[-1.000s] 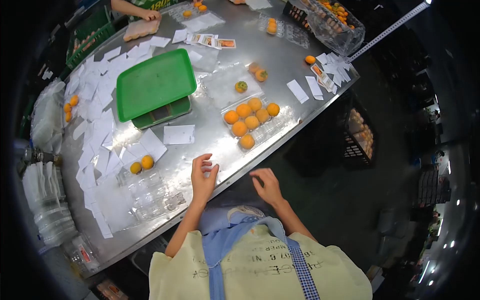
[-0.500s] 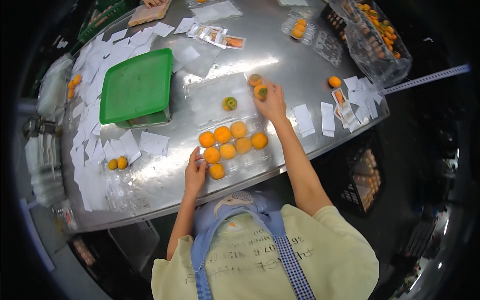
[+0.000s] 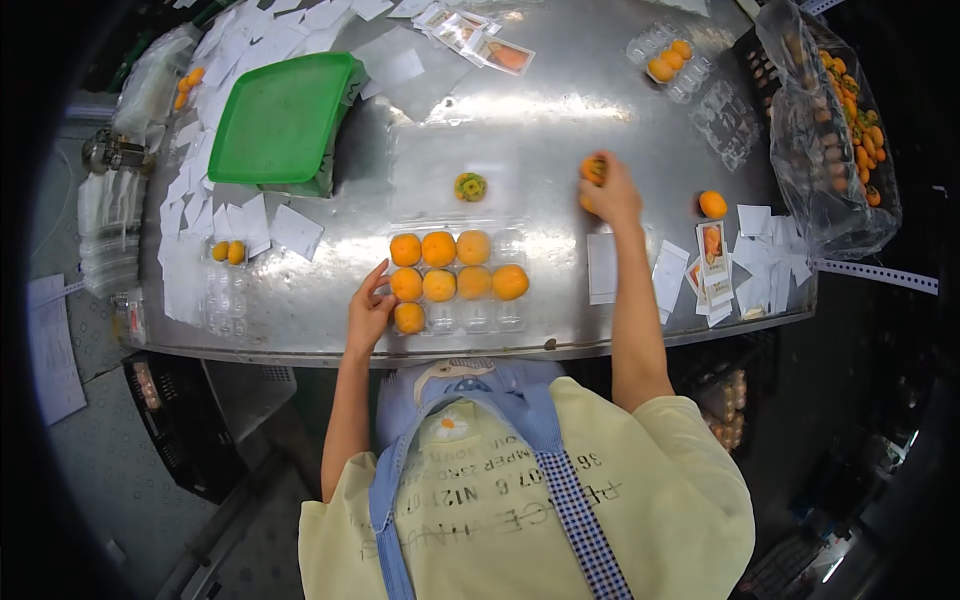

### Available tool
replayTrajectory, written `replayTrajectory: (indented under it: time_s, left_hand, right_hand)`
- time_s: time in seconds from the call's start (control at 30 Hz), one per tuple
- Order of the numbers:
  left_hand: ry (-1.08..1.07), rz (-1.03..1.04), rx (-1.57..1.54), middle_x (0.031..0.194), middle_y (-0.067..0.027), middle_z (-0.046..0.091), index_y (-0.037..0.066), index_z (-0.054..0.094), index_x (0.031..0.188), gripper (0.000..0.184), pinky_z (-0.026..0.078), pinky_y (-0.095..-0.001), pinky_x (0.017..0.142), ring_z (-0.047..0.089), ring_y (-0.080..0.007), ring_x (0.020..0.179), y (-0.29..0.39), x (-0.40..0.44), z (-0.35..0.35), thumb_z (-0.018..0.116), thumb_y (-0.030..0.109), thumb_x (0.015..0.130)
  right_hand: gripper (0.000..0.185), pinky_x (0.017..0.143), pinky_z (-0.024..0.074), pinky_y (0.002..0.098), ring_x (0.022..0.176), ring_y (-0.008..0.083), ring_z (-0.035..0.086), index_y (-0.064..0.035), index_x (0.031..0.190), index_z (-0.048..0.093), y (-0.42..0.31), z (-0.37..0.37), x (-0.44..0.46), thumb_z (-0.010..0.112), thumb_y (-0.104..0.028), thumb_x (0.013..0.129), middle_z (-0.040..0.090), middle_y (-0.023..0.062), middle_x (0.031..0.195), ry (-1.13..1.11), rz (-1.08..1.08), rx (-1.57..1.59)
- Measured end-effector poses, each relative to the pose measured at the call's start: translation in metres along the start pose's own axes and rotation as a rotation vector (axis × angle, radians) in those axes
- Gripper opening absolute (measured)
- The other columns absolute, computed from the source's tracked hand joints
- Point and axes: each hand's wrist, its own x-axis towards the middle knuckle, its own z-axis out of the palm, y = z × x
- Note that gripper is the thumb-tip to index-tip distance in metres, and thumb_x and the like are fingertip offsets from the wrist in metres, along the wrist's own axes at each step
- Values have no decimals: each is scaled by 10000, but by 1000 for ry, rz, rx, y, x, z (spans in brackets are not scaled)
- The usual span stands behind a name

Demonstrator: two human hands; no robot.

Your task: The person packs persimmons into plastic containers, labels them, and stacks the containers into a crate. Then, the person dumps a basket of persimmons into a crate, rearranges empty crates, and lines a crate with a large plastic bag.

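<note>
A clear plastic tray (image 3: 512, 318) near the table's front edge holds several orange fruits (image 3: 438, 285) in rows, with bare compartments at the lower right. My left hand (image 3: 371, 310) touches its left side, fingers apart. On the tray's clear lid, behind the rows, lies one fruit with a green calyx (image 3: 470, 187). Farther right, my right hand (image 3: 612, 192) has its fingers around orange fruits (image 3: 594, 168); one shows above the fingers and part of another below them.
The green-topped scale (image 3: 285, 120) stands at the left among white papers (image 3: 297, 232). A plastic-lined crate of fruit (image 3: 850, 130) is at the right. One loose fruit (image 3: 713, 204) lies near printed cards (image 3: 712, 255). A part-filled tray (image 3: 669, 60) lies at the back.
My right hand has moved right, carrying the fruits away from the lid's corner. My left hand remains at the tray's left side. The view has turned and shifted right.
</note>
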Motion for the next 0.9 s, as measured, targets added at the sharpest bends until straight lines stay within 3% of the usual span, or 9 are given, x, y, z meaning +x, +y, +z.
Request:
replayTrajectory:
  time_s: [0.17, 0.3, 0.4, 0.43, 0.53, 0.63, 0.73, 0.83, 0.9]
  left_hand:
    - [-20, 51, 20, 1117, -111, 556, 144, 476, 1324, 608, 460, -199, 634, 545, -81, 708, 3, 11, 36, 512, -125, 780]
    - [-59, 21, 9, 1090, -107, 532, 135, 450, 1315, 618, 475, -207, 657, 516, -84, 689, -2, 1, 50, 505, -143, 766]
    - [-74, 14, -23, 1076, -107, 519, 130, 427, 1311, 626, 483, -210, 665, 523, -89, 692, -6, -5, 54, 504, -154, 758]
    - [-81, 21, -39, 1071, -107, 515, 129, 420, 1308, 628, 485, -211, 667, 527, -91, 693, -8, -6, 56, 504, -157, 756]
    - [-107, -10, -82, 1080, -112, 510, 126, 422, 1302, 625, 487, -211, 676, 539, -98, 701, -13, 0, 54, 510, -160, 753]
    - [-124, -73, -115, 1057, -97, 537, 120, 434, 1289, 597, 481, -217, 677, 546, -100, 706, -6, -2, 49, 532, -134, 758]
    - [-145, -30, -32, 1004, -69, 575, 113, 472, 1258, 530, 473, -225, 668, 547, -96, 707, -8, -3, 43, 554, -85, 773]
    - [-139, -14, 7, 955, -44, 601, 96, 517, 1211, 442, 466, -231, 657, 547, -90, 712, -21, -4, 37, 565, -35, 792]
    - [-67, 35, -20, 960, -44, 604, 86, 533, 1189, 402, 464, -228, 656, 544, -90, 720, -22, -4, 34, 559, -20, 802]
  right_hand:
    - [570, 867, 442, 449, 1056, 370, 527, -209, 1255, 436, 100, -35, -10, 620, -372, 741, 502, 167, 1181, 108, 105, 19]
    - [663, 896, 418, 456, 1074, 380, 507, -117, 1296, 412, 92, -47, -37, 654, -417, 756, 481, 217, 1212, 185, 151, -146]
    - [709, 910, 406, 453, 1067, 386, 506, -64, 1288, 422, 67, -51, -52, 690, -428, 741, 468, 224, 1242, 459, -30, -360]
    - [689, 916, 399, 450, 1076, 373, 501, -31, 1256, 455, 51, -51, -50, 702, -409, 736, 479, 217, 1241, 467, -105, -279]
    - [605, 904, 409, 433, 1103, 352, 490, -48, 1201, 519, -27, -19, -60, 716, -363, 723, 525, 193, 1179, 100, -250, 139]
    - [545, 878, 434, 406, 1101, 323, 499, -67, 1156, 558, -74, 24, -72, 731, -324, 707, 549, 164, 1147, -3, -437, 20]
    - [547, 874, 444, 383, 1074, 308, 521, -67, 1191, 530, -76, 43, -68, 720, -284, 726, 561, 150, 1132, -129, -405, -33]
    - [510, 868, 456, 352, 1035, 282, 555, -41, 1224, 501, -64, 39, -72, 682, -226, 784, 573, 146, 1130, -152, -254, 369]
    - [482, 867, 461, 346, 1008, 260, 573, -17, 1234, 489, -58, 31, -78, 651, -200, 818, 576, 144, 1130, -290, -145, 831]
